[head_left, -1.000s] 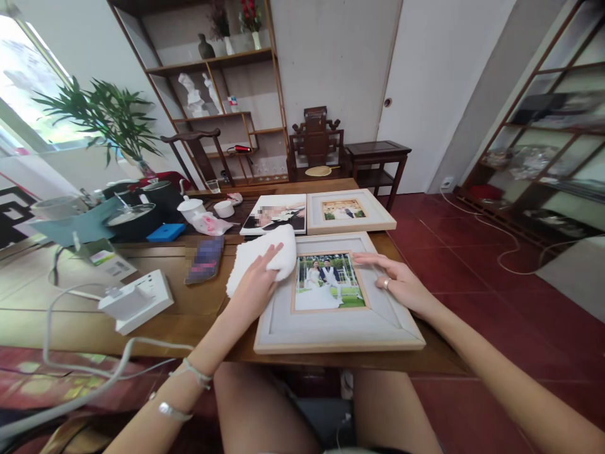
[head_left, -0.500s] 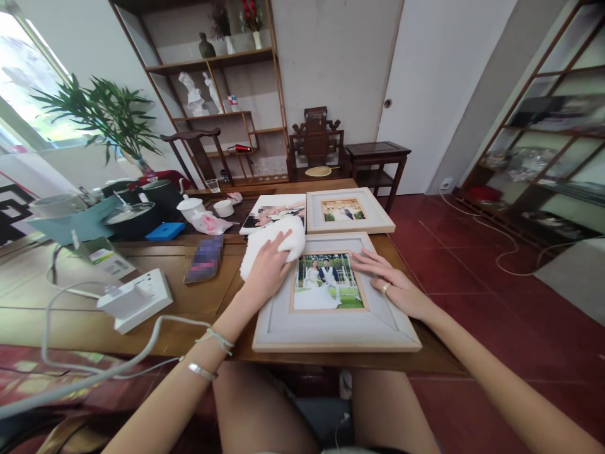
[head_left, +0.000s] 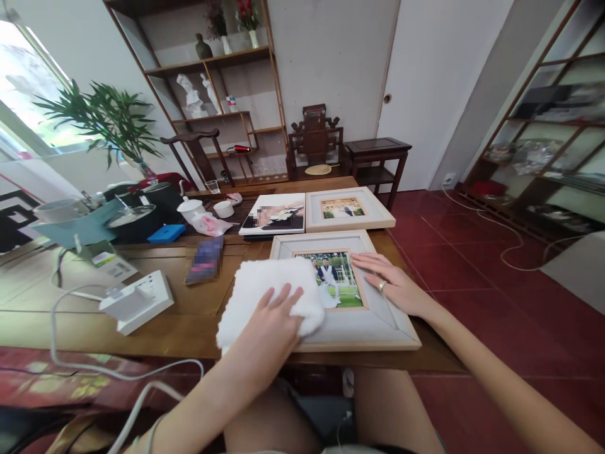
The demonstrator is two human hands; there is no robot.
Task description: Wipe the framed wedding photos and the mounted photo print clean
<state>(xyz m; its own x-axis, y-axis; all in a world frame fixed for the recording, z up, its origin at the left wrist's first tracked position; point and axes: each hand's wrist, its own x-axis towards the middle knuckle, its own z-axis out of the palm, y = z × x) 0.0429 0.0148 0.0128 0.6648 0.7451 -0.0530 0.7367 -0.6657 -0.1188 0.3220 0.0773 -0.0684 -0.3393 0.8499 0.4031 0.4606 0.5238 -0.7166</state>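
In the head view a photo frame [head_left: 373, 329] with a pale wooden edge and grey mount lies flat at the table's near edge. Its wedding picture [head_left: 347, 284] is partly covered on the left by a fluffy white cloth [head_left: 259, 284]. My left hand [head_left: 271, 328] presses that cloth onto the frame's left side, fingers bent over it and thumb hidden. On the right side of the frame rests my right hand [head_left: 387, 284], fingers stretched flat over the mount and picture edge, holding nothing.
Behind lie a second photo frame [head_left: 373, 211] and a photo panel [head_left: 278, 211]. Leftward on the wooden table are a blurred phone-like item [head_left: 205, 260], a white power strip [head_left: 146, 302] with cables, a blue box [head_left: 166, 233], a white teapot [head_left: 191, 207] and a dark pot [head_left: 132, 217].
My left hand has drawn the white cloth toward me, from the frame's upper left to its lower left. The cloth now covers part of the picture. My right hand has barely moved.
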